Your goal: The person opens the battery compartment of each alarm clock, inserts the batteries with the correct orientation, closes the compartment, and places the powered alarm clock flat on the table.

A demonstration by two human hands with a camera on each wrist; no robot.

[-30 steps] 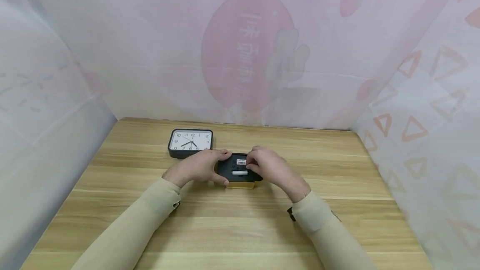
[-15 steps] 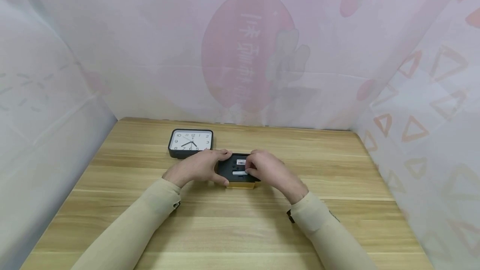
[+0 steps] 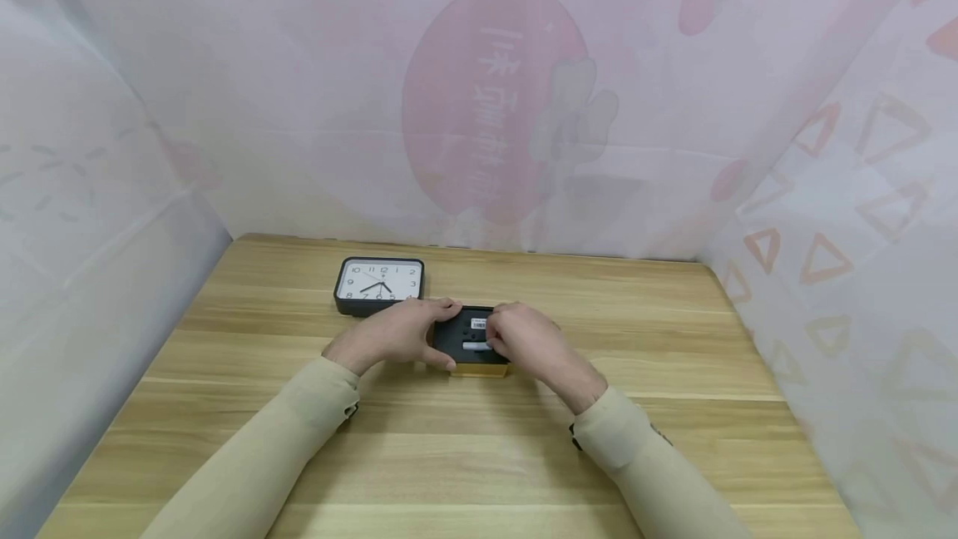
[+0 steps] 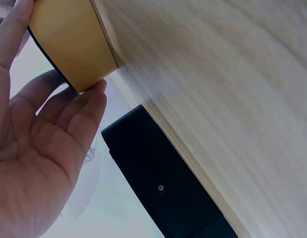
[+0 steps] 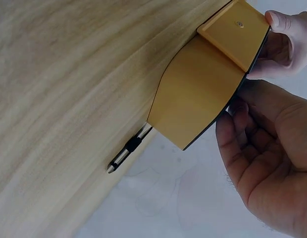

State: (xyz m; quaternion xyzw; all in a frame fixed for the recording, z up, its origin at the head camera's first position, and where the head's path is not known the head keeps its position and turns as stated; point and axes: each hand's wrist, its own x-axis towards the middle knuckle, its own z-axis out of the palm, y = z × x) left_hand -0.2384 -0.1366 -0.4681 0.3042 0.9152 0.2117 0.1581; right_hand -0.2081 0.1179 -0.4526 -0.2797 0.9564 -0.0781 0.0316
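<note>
A clock with an orange body [image 5: 198, 84] lies face down on the table, its black back [image 3: 451, 341] upward. A silvery-white battery [image 3: 471, 346] sits in a slot in that back, below a small barcode label [image 3: 478, 323]. My left hand [image 3: 397, 331] grips the clock's left end, thumb at the near side and fingers at the far side. Over the right part of the back, my right hand [image 3: 527, 341] has curled fingers, with thumb and fingertips pinching at the battery's right end. These fingers hide that end and much of the back's right side.
Behind my left hand, a second clock [image 3: 380, 281] with a black case and white dial lies face up. A slim silver-and-black pen-like thing [image 5: 128, 148] lies on the wooden table [image 3: 449, 456] beyond the orange clock. Printed cloth walls [image 3: 299, 131] stand around the table.
My right hand's fingertips have shifted slightly nearer and left, from beside the label to the battery's right end. My left hand and both clocks stay in place.
</note>
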